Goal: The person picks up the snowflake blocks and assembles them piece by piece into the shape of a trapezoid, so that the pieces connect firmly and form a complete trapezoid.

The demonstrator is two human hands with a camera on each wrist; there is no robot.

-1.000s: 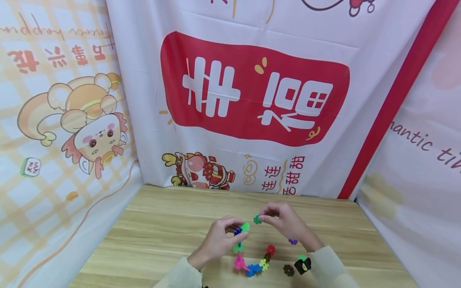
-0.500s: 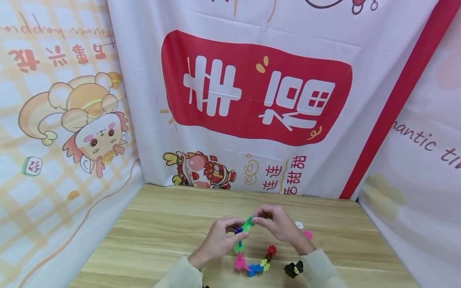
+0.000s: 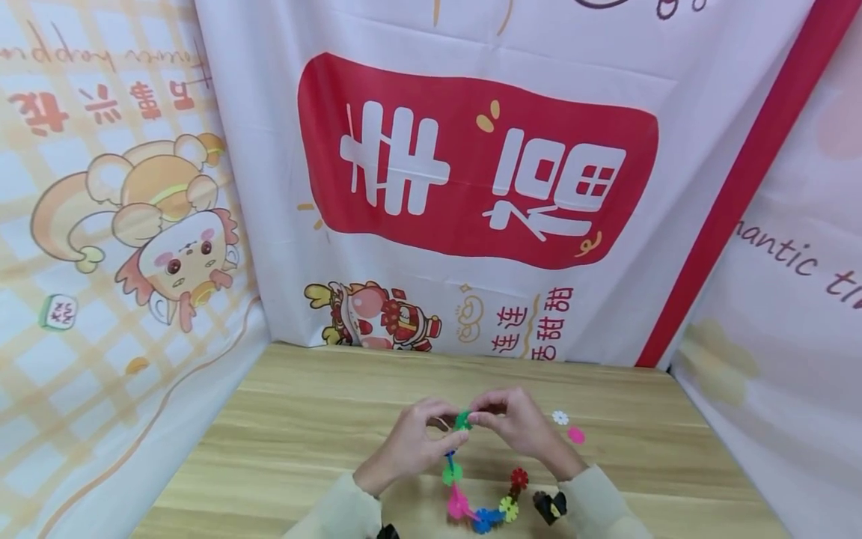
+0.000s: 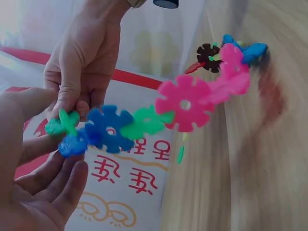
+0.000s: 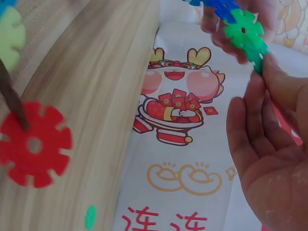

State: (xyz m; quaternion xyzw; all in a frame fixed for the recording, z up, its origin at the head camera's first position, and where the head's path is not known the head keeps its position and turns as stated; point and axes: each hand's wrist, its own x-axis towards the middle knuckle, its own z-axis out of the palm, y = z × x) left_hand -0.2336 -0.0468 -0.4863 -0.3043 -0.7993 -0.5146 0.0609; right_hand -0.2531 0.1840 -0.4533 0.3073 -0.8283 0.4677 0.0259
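A curved chain of notched plastic snowflake discs hangs from my hands in the head view, with a pink disc (image 3: 458, 503) and a blue disc (image 3: 482, 519) low on it. My left hand (image 3: 411, 448) pinches the chain's upper end at a light green disc (image 5: 243, 29), beside a dark blue one (image 4: 74, 144). Between thumb and fingers my right hand (image 3: 517, 425) pinches a darker green disc (image 5: 257, 54), which touches that light green one. How deep the slots engage is hidden by fingers. The chain's other end is a red disc (image 3: 519, 477).
On the wooden table (image 3: 323, 404), a white disc (image 3: 560, 418) and a pink loose disc (image 3: 576, 435) lie beyond my right forearm. A black device (image 3: 551, 507) sits by the right sleeve. Printed cloth (image 3: 431, 314) walls the table's back and sides.
My right hand has brought the darker green disc leftward to the chain's light green end. The chain's lower part has swung slightly right and down. Loose white and pink discs came into view.
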